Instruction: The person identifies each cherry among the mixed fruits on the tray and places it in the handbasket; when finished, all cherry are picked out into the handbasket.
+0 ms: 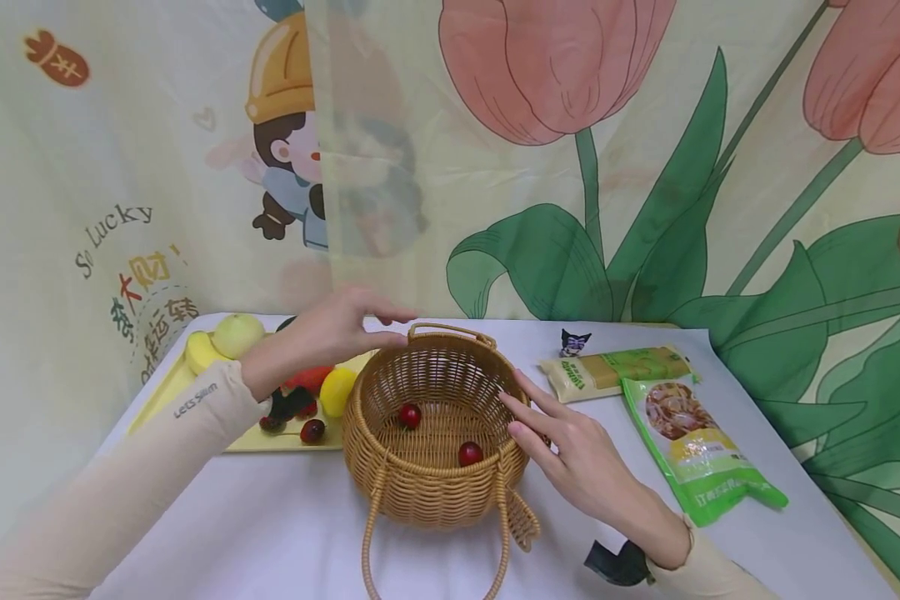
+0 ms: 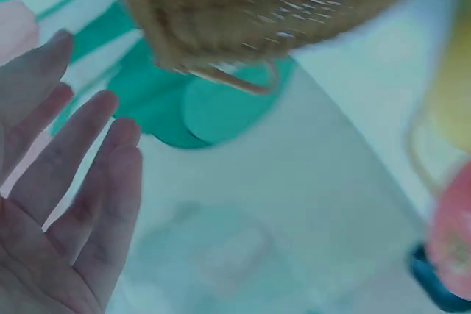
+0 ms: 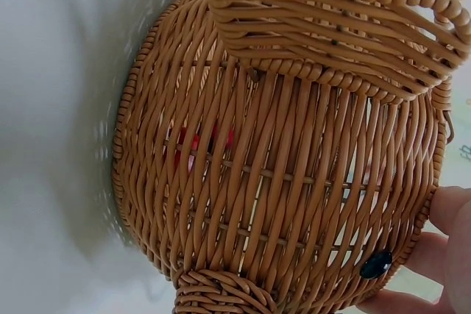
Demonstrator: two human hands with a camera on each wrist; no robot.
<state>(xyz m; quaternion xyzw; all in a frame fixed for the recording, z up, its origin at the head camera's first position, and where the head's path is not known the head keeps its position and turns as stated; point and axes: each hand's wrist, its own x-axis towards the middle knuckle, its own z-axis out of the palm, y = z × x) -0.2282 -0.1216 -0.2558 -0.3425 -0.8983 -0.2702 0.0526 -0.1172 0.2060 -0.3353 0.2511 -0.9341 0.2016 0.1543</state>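
Observation:
A round brown wicker basket [image 1: 438, 500] stands upright with its mouth toward me and a looped handle hanging at the front. Inside lie two dark red cherry-like fruits, one toward the back left [image 1: 409, 416] and one toward the front right [image 1: 470, 454]. My left hand [image 1: 326, 333] reaches across to the basket's back left rim, its fingers spread; the left wrist view shows this hand [image 2: 81, 204] apart from the wicker. My right hand [image 1: 581, 462] has its straight fingers at the right rim, beside a black button-like eye [image 3: 376, 263] on the wall.
Left of the basket, a yellow tray [image 1: 270, 442] carries a banana [image 1: 204, 353], a pale green round fruit [image 1: 238, 335], a lemon [image 1: 338, 392] and several red fruits. A noodle packet [image 1: 618, 372], a green food bag [image 1: 701, 450] and a small dark figure [image 1: 574, 342] lie to the right.

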